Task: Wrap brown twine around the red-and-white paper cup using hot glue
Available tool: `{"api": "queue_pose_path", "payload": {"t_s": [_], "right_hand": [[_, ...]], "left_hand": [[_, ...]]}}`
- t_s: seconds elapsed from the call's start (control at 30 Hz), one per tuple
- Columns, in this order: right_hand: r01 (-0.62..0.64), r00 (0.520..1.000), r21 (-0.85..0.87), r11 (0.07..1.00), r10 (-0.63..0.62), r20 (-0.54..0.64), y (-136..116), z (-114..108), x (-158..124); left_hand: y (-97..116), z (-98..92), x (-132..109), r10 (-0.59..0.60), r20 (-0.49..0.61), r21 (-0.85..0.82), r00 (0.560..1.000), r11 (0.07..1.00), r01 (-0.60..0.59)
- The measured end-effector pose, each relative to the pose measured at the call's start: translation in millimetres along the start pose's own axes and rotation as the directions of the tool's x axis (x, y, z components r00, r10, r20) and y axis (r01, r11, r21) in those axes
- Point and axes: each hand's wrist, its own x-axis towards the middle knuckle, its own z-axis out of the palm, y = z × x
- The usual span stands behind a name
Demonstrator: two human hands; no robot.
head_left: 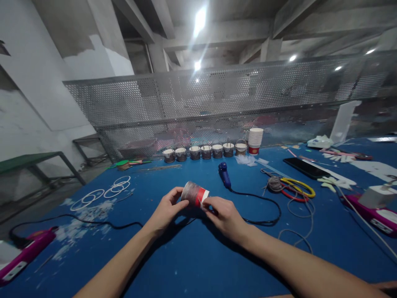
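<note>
A paper cup (192, 194), partly wrapped in grey cord with a red and white band still showing, lies tilted on its side between my hands above the blue table. My left hand (171, 207) grips the cup's wrapped end, thumb below and fingers round the far side. At the red end, the fingers of my right hand (223, 213) are pinched together against the cup's edge; whether they also hold a strand of cord I cannot make out. Just beyond the cup lies a blue glue gun (224, 175) with a black cable.
Several grey-wrapped cups (206, 152) line the back beside a stack of paper cups (255, 140). At right are a ball of grey cord (274, 184), yellow coil (302, 188), phone (308, 168) and magenta power strip (376, 219). White rings (88, 199) lie left, near another power strip (26, 256).
</note>
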Motion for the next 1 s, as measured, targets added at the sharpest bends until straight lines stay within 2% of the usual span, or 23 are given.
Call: {"api": "queue_pose_path", "payload": {"t_s": [0.1,0.2,0.3,0.37,0.43,0.53,0.6,0.67,0.73,0.8,0.87,1.0], "right_hand": [[0.113,0.994,-0.069,0.991,-0.111,0.023,0,0,0],[0.131,0.991,-0.015,0.991,-0.131,0.01,-5,0,1],[0.002,1.0,0.121,0.993,-0.001,-0.01,-10,-3,3],[-0.184,0.981,0.233,0.955,0.193,-0.017,-13,-6,6],[-0.389,0.907,0.356,0.85,0.42,-0.011,-15,-10,10],[-0.584,0.737,0.557,0.59,0.673,0.061,-12,-13,16],[-0.63,0.644,0.662,0.407,0.75,0.151,-9,-13,20],[-0.656,0.579,0.713,0.248,0.771,0.264,-8,-11,22],[-0.675,0.543,0.726,0.134,0.757,0.365,-8,-8,23],[-0.691,0.522,0.72,0.07,0.737,0.429,-10,-6,22],[-0.704,0.518,0.707,0.068,0.729,0.446,-11,-5,22],[-0.72,0.531,0.681,0.133,0.738,0.417,-13,-4,22]], "left_hand": [[1,1.5,-2,-0.042,0.011,-0.073,0.999,0.996,0.042],[2,2.0,-3,-0.033,-0.012,-0.086,0.999,0.996,0.032],[3,1.3,-2,-0.018,-0.029,-0.085,0.999,0.996,0.015],[2,0.5,-2,-0.015,-0.051,-0.081,0.999,0.997,0.01],[1,-0.3,-1,-0.018,-0.075,-0.07,0.997,0.997,0.013],[2,-0.6,-1,-0.008,-0.091,-0.031,0.996,0.999,0.005],[3,-0.2,-2,0.017,-0.088,0.009,0.996,1.0,-0.016],[5,0.4,-3,0.041,-0.073,0.043,0.996,0.998,-0.038],[7,1.2,-4,0.054,-0.045,0.073,0.998,0.996,-0.051],[9,2.0,-5,0.055,-0.011,0.11,0.998,0.992,-0.053],[10,2.8,-6,0.044,0.022,0.153,0.999,0.987,-0.047],[10,3.5,-6,0.047,0.049,0.21,0.998,0.976,-0.057]]}}
